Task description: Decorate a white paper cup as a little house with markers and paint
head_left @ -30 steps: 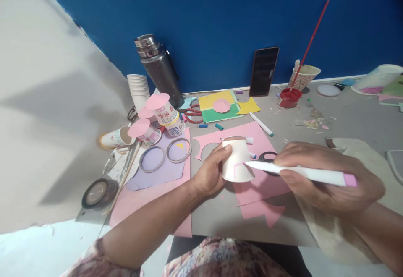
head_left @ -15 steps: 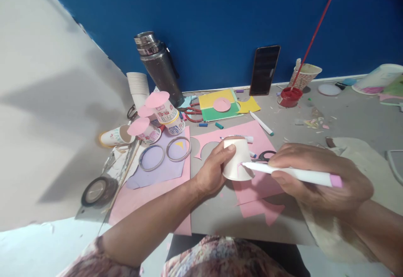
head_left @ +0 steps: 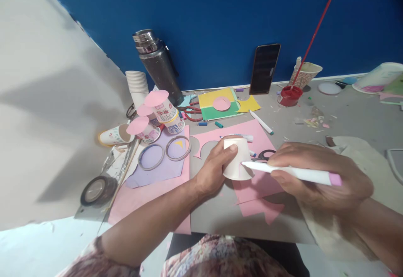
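Note:
My left hand (head_left: 215,165) is closed around a white paper cup (head_left: 234,159), which it holds upside down with the thumb across its side. My right hand (head_left: 324,176) grips a white marker (head_left: 292,173) with a pink end. The marker's tip touches the cup's side near the rim, where a faint pink line shows. Beneath the cup lies pink paper (head_left: 258,136) with round cut-outs. Black-handled scissors (head_left: 267,154) and another marker (head_left: 242,137) lie just behind the cup.
Decorated cups with pink paper discs (head_left: 157,97) stand at left, near a thermos (head_left: 157,65) and stacked cups (head_left: 137,84). Tape rings (head_left: 151,157) lie on purple paper. A phone (head_left: 265,69) leans on the blue wall beside a red paint pot (head_left: 290,96). A cloth (head_left: 355,163) lies right.
The marker tip has shifted very slightly on the cup's side. Both hands keep their grips, and the view has moved a little.

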Demonstrator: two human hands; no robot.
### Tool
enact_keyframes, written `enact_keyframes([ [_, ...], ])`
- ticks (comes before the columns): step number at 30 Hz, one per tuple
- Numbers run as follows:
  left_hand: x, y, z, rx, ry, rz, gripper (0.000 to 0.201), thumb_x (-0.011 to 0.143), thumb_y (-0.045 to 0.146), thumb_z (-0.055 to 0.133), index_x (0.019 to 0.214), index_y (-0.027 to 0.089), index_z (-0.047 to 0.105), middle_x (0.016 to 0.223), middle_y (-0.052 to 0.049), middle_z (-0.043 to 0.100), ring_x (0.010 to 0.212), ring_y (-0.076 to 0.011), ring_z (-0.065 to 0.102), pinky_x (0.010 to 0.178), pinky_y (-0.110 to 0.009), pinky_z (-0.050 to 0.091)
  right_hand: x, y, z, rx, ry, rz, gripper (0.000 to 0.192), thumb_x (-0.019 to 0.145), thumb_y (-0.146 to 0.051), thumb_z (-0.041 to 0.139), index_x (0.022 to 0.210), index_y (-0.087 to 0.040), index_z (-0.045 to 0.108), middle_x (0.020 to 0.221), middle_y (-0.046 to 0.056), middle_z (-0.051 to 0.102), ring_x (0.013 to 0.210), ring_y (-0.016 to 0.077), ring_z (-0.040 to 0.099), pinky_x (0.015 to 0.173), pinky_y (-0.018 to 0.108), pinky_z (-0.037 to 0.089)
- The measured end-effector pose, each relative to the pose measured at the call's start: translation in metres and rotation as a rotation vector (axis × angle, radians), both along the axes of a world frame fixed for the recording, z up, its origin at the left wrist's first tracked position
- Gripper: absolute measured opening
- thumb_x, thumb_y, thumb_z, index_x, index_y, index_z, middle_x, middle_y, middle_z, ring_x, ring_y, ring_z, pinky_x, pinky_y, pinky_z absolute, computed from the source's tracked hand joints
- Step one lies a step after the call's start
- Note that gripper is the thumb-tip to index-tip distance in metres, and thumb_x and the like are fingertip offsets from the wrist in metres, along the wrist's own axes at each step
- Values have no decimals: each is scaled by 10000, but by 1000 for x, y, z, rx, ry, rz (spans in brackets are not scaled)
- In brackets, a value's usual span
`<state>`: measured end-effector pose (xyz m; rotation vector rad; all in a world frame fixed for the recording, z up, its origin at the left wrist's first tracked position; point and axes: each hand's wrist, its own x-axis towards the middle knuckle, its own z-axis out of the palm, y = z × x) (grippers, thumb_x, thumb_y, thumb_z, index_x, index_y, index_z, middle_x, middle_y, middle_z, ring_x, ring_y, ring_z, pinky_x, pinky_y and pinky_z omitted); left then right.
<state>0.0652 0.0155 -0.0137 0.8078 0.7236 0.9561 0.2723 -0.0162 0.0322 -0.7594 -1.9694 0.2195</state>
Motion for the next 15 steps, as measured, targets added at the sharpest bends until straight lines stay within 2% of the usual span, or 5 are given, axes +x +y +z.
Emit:
enact_keyframes([
  [5, 0, 0, 2, 7, 29, -5, 565, 837, 541, 791, 1201, 126, 671, 902, -93, 777, 732, -221, 707, 642, -290, 511, 2, 0, -2, -75, 24, 108, 74, 958, -161, 676, 944, -224, 711, 723, 7, 785, 593, 172, 731, 593, 308, 618],
  [9, 0, 1, 4, -6, 34, 10, 572, 819, 538, 803, 1180, 115, 669, 886, -96, 771, 757, -234, 718, 655, -292, 509, 2, -2, -5, -55, 24, 79, 68, 969, -163, 672, 960, -216, 715, 770, 36, 808, 643, 177, 746, 637, 316, 624],
  [13, 1, 1, 3, -13, 14, 6, 564, 805, 531, 812, 1162, 120, 664, 877, -90, 768, 743, -230, 711, 627, -283, 491, -1, -3, -4, -161, 31, 158, 108, 996, -192, 655, 911, -226, 713, 643, -19, 750, 588, 148, 702, 631, 287, 604],
  [15, 1, 1, 3, -16, 12, 5, 567, 804, 535, 812, 1160, 120, 662, 877, -92, 771, 748, -236, 717, 640, -291, 501, -1, -2, -5, -153, 43, 156, 86, 996, -207, 671, 930, -235, 719, 673, -15, 767, 610, 152, 714, 659, 292, 610],
])
